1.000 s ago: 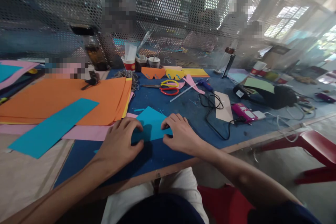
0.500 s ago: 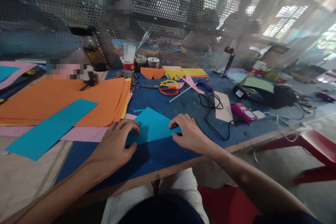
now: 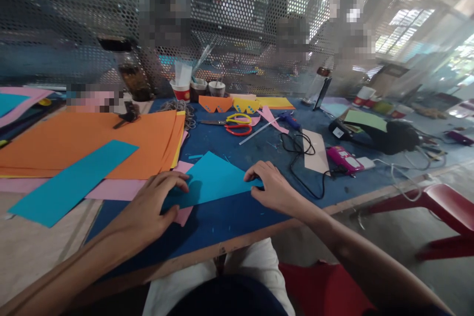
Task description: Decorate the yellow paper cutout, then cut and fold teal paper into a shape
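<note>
Blue table [image 3: 237, 217], perforated screen [image 3: 229, 5] behind. Teal paper triangle [image 3: 215, 180] lies flat near the front edge. Left hand [image 3: 148, 207], fingers spread, presses its left corner. Right hand [image 3: 272, 187], fingers curled, covers its right tip; pinch or press unclear. Orange sheets [image 3: 92, 138] at left.

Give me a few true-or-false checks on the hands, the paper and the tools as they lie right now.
1. Both the left hand and the right hand touch the teal triangle. True.
2. The scissors lie under the right hand. False: they lie farther back on the table, apart from both hands.
3. A teal strip lies partly on the orange sheets. True.
4. The teal triangle rests on the orange sheets. False: it lies on the blue table, its left end over a pink sheet.
</note>
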Tool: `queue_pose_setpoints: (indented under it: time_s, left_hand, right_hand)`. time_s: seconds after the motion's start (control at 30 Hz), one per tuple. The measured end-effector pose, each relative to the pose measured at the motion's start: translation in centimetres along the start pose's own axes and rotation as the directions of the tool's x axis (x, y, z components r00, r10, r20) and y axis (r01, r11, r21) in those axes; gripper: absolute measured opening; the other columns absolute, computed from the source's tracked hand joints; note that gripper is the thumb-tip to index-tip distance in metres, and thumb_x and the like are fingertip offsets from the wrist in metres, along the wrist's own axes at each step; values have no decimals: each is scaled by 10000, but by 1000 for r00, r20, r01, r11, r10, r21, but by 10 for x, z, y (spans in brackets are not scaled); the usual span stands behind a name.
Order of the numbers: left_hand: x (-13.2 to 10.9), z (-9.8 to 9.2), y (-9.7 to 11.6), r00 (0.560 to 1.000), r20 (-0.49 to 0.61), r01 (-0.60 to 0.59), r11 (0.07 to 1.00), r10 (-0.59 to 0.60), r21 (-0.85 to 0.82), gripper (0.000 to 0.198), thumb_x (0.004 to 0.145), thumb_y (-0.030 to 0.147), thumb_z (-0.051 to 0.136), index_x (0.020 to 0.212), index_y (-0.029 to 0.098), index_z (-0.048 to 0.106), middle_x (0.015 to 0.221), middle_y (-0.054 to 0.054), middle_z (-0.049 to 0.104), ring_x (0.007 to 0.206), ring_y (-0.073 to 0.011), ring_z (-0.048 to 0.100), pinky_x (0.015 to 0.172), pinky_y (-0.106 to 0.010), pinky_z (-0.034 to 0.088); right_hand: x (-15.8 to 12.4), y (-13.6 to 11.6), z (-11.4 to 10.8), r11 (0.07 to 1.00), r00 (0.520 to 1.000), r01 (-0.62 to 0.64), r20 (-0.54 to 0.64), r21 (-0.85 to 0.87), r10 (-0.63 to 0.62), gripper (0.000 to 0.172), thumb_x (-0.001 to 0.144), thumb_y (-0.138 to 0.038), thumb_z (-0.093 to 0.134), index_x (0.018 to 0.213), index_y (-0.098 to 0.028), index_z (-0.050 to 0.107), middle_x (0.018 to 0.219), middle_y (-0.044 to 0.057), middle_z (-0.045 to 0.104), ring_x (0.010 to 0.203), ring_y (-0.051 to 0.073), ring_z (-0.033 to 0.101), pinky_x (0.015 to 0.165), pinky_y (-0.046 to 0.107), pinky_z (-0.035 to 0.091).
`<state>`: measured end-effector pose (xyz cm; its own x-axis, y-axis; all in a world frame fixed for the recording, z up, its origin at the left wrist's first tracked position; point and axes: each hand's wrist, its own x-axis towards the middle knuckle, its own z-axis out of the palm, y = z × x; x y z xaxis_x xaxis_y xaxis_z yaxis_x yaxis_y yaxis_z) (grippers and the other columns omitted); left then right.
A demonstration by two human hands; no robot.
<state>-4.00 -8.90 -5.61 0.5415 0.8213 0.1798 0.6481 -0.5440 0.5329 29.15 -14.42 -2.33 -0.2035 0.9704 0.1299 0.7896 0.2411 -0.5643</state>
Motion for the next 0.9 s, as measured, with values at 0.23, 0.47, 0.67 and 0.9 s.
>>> queue_pose_setpoints:
  time_s: [0.23,0.47,0.67,0.9]
  left_hand:
    - [-3,-9,3,998,62,18,998,-15,-56,184,933,348,514,1052,250,613,1449,-117,593,1384,-359,503,1112,-573,451]
    - [-4,-23,-9,993,103,-45,992,57,-120,180,936,305,543,1044,291,688,1497,-69,613,1372,-350,578,1016,-552,561]
    - [-2,-36,-24,971,217,-60,981,100,-183,191,928,251,590,1053,321,716,1549,-70,595,1403,-327,591,1002,-445,601]
    - [-5,-51,-27,934,339,-67,987,114,-147,262,928,174,557,1076,308,726,1589,-2,566,1479,-319,515,1130,-499,509]
  right_hand:
    - [-2,2,-11,999,999,9,44,47,-11,379,774,45,537,1016,-226,648,1094,32,691,1070,226,571,964,395,442]
    - [-3,11,-20,995,997,20,72,96,-27,453,772,68,496,1052,-229,693,1112,30,717,1113,222,603,989,402,459]
    - [-8,33,-34,993,994,31,100,118,-43,490,818,29,474,1134,-242,732,1175,43,721,1147,220,626,1045,417,474]
    - [-10,36,-35,990,994,25,104,137,-39,483,829,11,477,1151,-242,733,1202,47,717,1187,227,620,1081,445,465]
